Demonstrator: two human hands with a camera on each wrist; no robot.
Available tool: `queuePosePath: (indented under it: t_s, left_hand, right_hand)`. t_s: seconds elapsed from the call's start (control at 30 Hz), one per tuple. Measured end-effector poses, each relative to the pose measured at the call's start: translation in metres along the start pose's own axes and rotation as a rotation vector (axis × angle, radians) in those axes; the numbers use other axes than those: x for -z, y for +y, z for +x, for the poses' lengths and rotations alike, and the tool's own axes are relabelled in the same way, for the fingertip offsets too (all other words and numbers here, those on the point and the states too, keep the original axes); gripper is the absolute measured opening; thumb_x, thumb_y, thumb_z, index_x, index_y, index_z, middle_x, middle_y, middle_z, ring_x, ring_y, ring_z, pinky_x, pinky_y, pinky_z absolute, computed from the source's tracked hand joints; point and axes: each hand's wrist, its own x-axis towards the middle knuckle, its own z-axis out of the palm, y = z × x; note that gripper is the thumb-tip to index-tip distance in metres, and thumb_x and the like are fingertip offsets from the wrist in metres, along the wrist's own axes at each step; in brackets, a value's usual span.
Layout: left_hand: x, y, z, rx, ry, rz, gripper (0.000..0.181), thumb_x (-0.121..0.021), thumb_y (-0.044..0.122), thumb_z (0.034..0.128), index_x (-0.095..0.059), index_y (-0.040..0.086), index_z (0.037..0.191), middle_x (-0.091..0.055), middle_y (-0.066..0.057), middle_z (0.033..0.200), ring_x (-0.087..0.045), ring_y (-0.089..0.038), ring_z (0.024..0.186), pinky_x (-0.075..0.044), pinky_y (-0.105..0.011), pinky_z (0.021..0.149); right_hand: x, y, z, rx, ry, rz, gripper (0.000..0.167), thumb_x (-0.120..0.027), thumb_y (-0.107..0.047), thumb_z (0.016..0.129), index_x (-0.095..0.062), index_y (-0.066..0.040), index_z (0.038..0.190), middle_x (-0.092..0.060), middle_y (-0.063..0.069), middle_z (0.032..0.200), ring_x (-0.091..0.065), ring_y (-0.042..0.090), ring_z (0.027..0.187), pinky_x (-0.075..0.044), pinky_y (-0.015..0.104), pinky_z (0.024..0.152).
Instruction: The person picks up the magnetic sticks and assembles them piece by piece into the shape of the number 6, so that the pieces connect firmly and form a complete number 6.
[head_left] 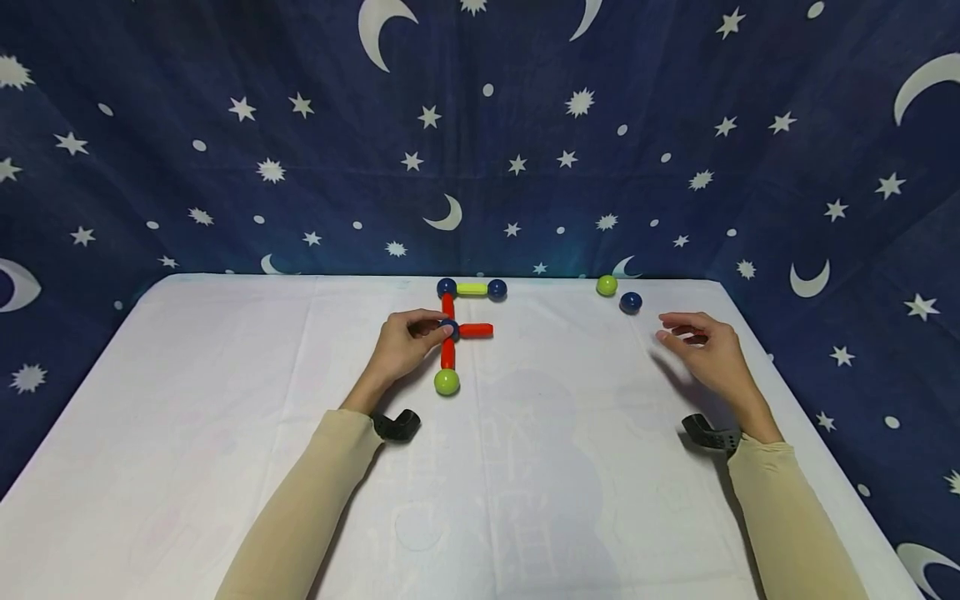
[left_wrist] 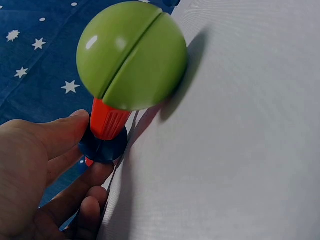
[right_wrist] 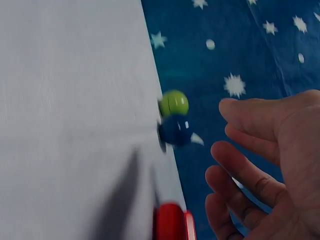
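- Nearest to the left wrist camera is a grooved green ball, the six o'clock end of a joined figure, which lies near the middle of the head view.
- Inside this figure, from the centre blue ball, a lower red rod goes to six o'clock, a side red rod to three, and an upper red rod to twelve.
- On top sits the corner blue ball; from it a lime rod runs toward three o'clock to the end blue ball.
- From about eight o'clock, the left hand pinches the centre blue ball between thumb and fingers.
- Between two and three o'clock from the figure, a loose green ball lies near a loose blue ball.
- At three o'clock, the right hand is half open, fingers gently bent, holding nothing.
- Everything lies on a white tablecloth; a starry blue curtain hangs at twelve o'clock.
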Motion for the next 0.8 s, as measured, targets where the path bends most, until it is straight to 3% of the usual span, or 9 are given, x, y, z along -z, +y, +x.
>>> queuePosePath:
  t_s: [0.2, 0.47, 0.8]
  left_hand:
    - [0.000, 0.001, -0.001, 0.009, -0.004, 0.005, 0.027, -0.075, 0.015, 0.0939, -0.074, 0.003, 0.118, -0.071, -0.014, 0.101, -0.061, -0.026, 0.087, -0.051, -0.031, 0.079]
    - [0.000, 0.001, -0.001, 0.002, -0.006, 0.001, 0.028, -0.075, 0.015, 0.0940, -0.074, 0.002, 0.119, -0.072, -0.015, 0.102, -0.061, -0.027, 0.087, -0.050, -0.033, 0.080]
    - [-0.002, 0.000, -0.002, 0.008, -0.004, -0.001, 0.028, -0.075, 0.014, 0.0940, -0.074, 0.002, 0.119, -0.071, -0.015, 0.102, -0.060, -0.026, 0.088, -0.050, -0.032, 0.080]
  right_hand:
    - [0.017, 0.013, -0.004, -0.088, 0.005, -0.013, 0.037, -0.076, -0.018, 0.093, -0.070, 0.001, 0.124, -0.066, 0.019, 0.114, -0.055, 0.002, 0.092, -0.043, 0.010, 0.078]
    - [0.035, 0.027, -0.012, -0.223, -0.115, -0.055, 0.050, -0.073, -0.033, 0.096, -0.065, 0.003, 0.129, -0.061, 0.025, 0.127, -0.051, 0.003, 0.093, -0.044, 0.011, 0.070]
    - [0.024, 0.050, -0.017, -0.184, -0.130, -0.106, 0.044, -0.078, -0.024, 0.092, -0.069, 0.005, 0.123, -0.064, 0.022, 0.109, -0.053, 0.019, 0.089, -0.042, 0.014, 0.071]
